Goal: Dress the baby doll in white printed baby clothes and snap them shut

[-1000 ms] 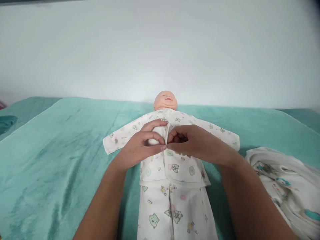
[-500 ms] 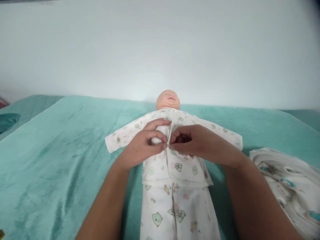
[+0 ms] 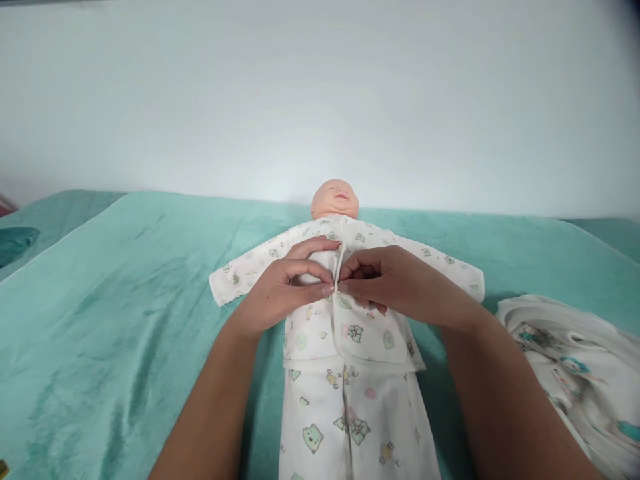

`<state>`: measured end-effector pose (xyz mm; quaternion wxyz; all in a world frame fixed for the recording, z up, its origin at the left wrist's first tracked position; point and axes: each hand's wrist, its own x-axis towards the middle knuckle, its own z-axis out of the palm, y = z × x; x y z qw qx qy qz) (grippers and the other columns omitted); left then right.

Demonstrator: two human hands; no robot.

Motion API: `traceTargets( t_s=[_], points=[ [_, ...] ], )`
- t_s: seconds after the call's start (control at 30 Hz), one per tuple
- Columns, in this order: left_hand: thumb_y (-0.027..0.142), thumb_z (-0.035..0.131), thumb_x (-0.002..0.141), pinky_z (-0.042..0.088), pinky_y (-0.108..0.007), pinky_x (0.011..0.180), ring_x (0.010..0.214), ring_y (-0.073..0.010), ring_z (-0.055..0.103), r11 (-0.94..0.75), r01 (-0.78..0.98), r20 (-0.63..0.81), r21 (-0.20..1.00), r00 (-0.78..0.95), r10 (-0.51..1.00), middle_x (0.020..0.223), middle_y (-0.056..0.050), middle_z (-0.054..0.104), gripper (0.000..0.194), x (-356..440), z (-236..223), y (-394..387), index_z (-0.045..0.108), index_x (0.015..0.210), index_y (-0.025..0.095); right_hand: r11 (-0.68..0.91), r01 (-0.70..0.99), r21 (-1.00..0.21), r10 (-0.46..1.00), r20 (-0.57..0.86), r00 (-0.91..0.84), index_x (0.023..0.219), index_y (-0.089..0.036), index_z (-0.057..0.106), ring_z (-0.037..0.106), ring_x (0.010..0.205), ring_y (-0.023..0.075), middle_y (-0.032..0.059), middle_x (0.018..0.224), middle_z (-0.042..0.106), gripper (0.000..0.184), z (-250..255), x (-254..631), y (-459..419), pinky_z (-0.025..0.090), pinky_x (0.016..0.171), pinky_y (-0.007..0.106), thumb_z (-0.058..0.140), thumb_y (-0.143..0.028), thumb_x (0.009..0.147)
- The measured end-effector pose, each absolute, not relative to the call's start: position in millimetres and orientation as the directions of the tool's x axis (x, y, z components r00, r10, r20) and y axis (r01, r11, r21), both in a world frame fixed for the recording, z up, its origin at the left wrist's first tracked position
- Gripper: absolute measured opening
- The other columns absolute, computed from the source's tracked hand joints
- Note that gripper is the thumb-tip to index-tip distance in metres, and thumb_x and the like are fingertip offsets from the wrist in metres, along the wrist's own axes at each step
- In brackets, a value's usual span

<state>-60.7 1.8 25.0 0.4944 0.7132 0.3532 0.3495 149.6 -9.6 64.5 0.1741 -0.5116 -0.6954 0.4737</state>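
Head view: a doll is lying face up in the middle of a teal blanket, wearing a white printed jacket and matching trousers. Over its chest, the left hand is pinching the jacket's front edge between thumb and forefinger, while the right hand is gripping that edge from the other side, the fingertips almost meeting. Whether they are holding a fastener, I cannot tell; the fingers are hiding it.

The likeliest trouble, I judge, is misalignment: if the two front edges are sitting unevenly, the jacket could be pulled crooked. Thin, soft cloth could be slipping from such a small pinch, and a hard tug could be dragging the light-looking doll askew.

As for room, the blanket is stretching widely to the left, beyond the left sleeve. On the right, a bundled printed cloth is lying near the right sleeve, and the right forearm is crossing in front of its edge, so swinging outward could be brushing it. On the far side, the wall is rising just beyond the head, limiting reach.
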Motion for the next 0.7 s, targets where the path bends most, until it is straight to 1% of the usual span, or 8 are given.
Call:
traceTargets(
  t_s=[0.1,0.2,0.4,0.5,0.57,0.7],
  points=[
    [0.032,0.070,0.083,0.040,-0.046,0.110,0.143,-0.0301,0.035,-0.259,0.147,0.152,0.955,0.507,0.848,0.147,-0.001,0.049,0.010,-60.5,25.1,1.1,0.071,0.077,0.024,0.022,0.539,-0.842,0.873,-0.246,-0.421,0.079,-0.021,0.064,0.051,0.056,0.0117,-0.0014,0.064,0.059,0.017,64.2,150.1,-8.9,0.041,0.053,0.026,0.055,-0.035,0.084],
    [0.033,0.071,0.082,0.043,-0.045,0.107,0.142,-0.0305,0.036,-0.265,0.182,0.143,0.947,0.500,0.854,0.148,-0.002,0.048,0.012,-59.0,25.9,-0.3,0.070,0.076,0.023,0.019,0.535,-0.845,0.872,-0.248,-0.422,0.079,-0.021,0.064,0.050,0.055,0.0115,-0.0015,0.064,0.059,0.015,62.7,150.6,-8.5,0.040,0.052,0.026,0.054,-0.032,0.084],
    [0.035,0.073,0.079,0.050,-0.041,0.097,0.142,-0.0314,0.036,-0.269,0.226,0.135,0.936,0.475,0.870,0.150,-0.002,0.044,0.015,-55.5,25.5,-1.5,0.065,0.080,0.023,0.035,0.496,-0.868,0.869,-0.218,-0.443,0.074,-0.021,0.060,0.049,0.055,0.0112,-0.0017,0.063,0.057,0.015,60.4,151.8,-8.6,0.038,0.052,0.026,0.050,-0.026,0.083],
    [0.035,0.073,0.079,0.048,-0.040,0.099,0.142,-0.0293,0.035,-0.284,0.239,0.144,0.929,0.473,0.869,0.149,-0.001,0.044,0.016,-55.1,24.1,-1.7,0.062,0.083,0.024,0.037,0.491,-0.871,0.868,-0.215,-0.447,0.067,-0.020,0.056,0.048,0.053,0.0107,-0.0016,0.062,0.057,0.023,61.4,151.0,-8.7,0.038,0.052,0.026,0.052,-0.034,0.085],
    [0.034,0.073,0.080,0.046,-0.041,0.102,0.142,-0.0282,0.035,-0.289,0.253,0.143,0.923,0.473,0.870,0.149,-0.001,0.043,0.017,-54.5,23.2,-2.3,0.059,0.085,0.024,0.035,0.494,-0.869,0.868,-0.219,-0.446,0.068,-0.020,0.056,0.048,0.053,0.0107,-0.0012,0.062,0.057,0.027,62.6,149.7,-9.4,0.037,0.052,0.026,0.055,-0.041,0.086],
    [0.030,0.071,0.081,0.043,-0.044,0.106,0.141,-0.0291,0.037,-0.314,0.292,0.155,0.904,0.461,0.874,0.150,-0.003,0.041,0.018,-52.1,22.2,-3.8,0.056,0.089,0.024,0.027,0.521,-0.853,0.880,-0.227,-0.417,0.073,-0.021,0.059,0.047,0.053,0.0108,-0.0023,0.061,0.056,0.026,64.0,146.9,-12.3,0.034,0.049,0.025,0.063,-0.046,0.081]
  ],
)
